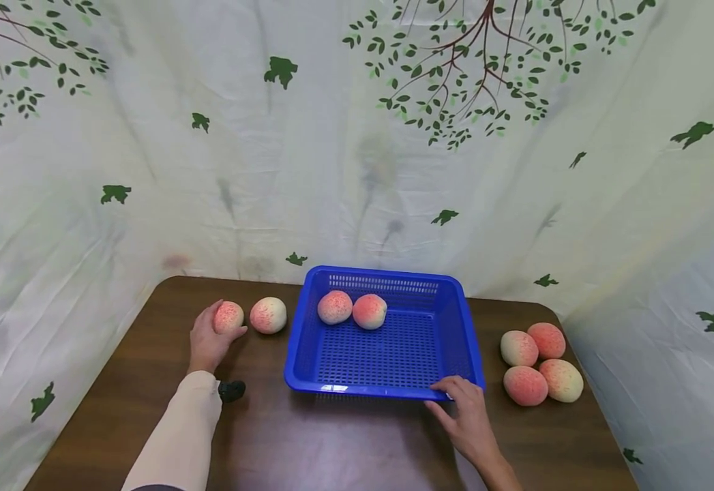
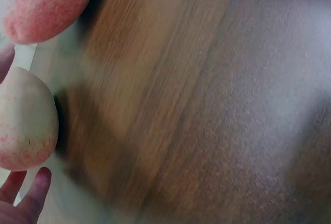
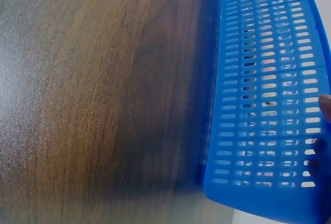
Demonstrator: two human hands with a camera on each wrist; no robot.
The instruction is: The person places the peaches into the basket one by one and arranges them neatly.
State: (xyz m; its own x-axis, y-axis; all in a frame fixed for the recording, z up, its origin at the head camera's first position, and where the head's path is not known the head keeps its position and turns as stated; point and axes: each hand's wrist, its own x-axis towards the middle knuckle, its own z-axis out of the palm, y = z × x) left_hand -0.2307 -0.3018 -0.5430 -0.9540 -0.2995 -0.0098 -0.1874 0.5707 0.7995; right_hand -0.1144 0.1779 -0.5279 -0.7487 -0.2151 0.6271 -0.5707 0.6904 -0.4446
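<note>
At the left of the table, in the head view, my left hand [image 1: 211, 343] curls its fingers and thumb round a red-speckled peach [image 1: 229, 318]. The left wrist view has that peach [image 2: 26, 123] between thumb and fingertips, its pale side showing. Just right of it lies another peach [image 1: 268, 316]. My right hand [image 1: 468, 416] grips the near rim of a blue plastic basket [image 1: 381, 391] by its right corner, fingers over the rim and thumb outside. Two peaches, a speckled one [image 1: 335, 307] and a redder one [image 1: 369, 311], sit side by side at the basket's back left.
Several more peaches [image 1: 525, 386] lie grouped on the brown wooden table [image 1: 332, 450] right of the basket. A white cloth [image 1: 344, 170] printed with leaves and branches hangs behind the table and along its sides.
</note>
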